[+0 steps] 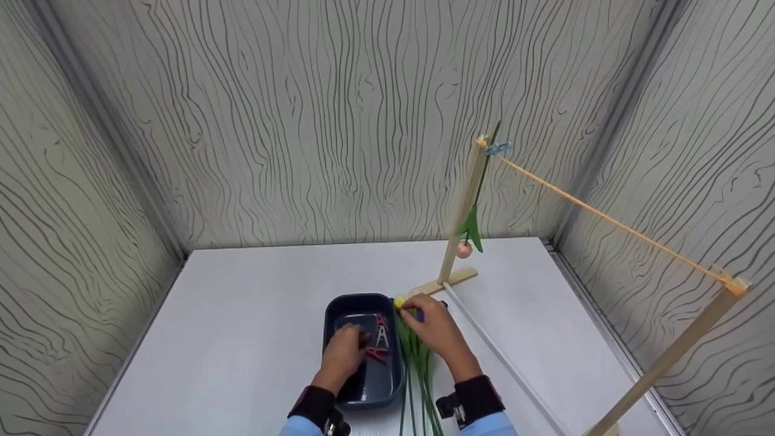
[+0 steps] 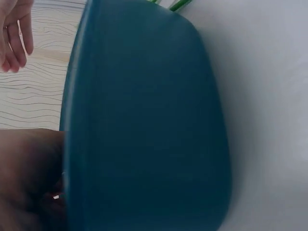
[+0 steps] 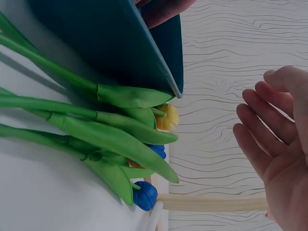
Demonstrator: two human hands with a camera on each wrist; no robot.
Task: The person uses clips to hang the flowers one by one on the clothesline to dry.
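My left hand (image 1: pixel 344 352) reaches down into a dark blue tray (image 1: pixel 363 401); its fingertips are hidden, so whether they pinch anything cannot be told. Beside it in the tray lie red clothespins (image 1: pixel 376 354) and a grey-white clothespin (image 1: pixel 382 335). My right hand (image 1: pixel 433 324) hovers over artificial tulips that lie along the tray's right side. The right wrist view shows its fingers relaxed, with nothing held. These tulips have green leaves (image 3: pixel 130 137), a yellow bloom (image 3: pixel 167 118) and blue blooms (image 3: pixel 145 196).
An orange cord (image 1: pixel 605 216) runs between two wooden posts, the far one (image 1: pixel 463 224) and the near one (image 1: pixel 672 357). By the far post, a blue clothespin (image 1: pixel 497 148) holds a pink tulip (image 1: pixel 464 249) upside down. A white rod (image 1: pixel 502 357) crosses the white table (image 1: pixel 242 339).
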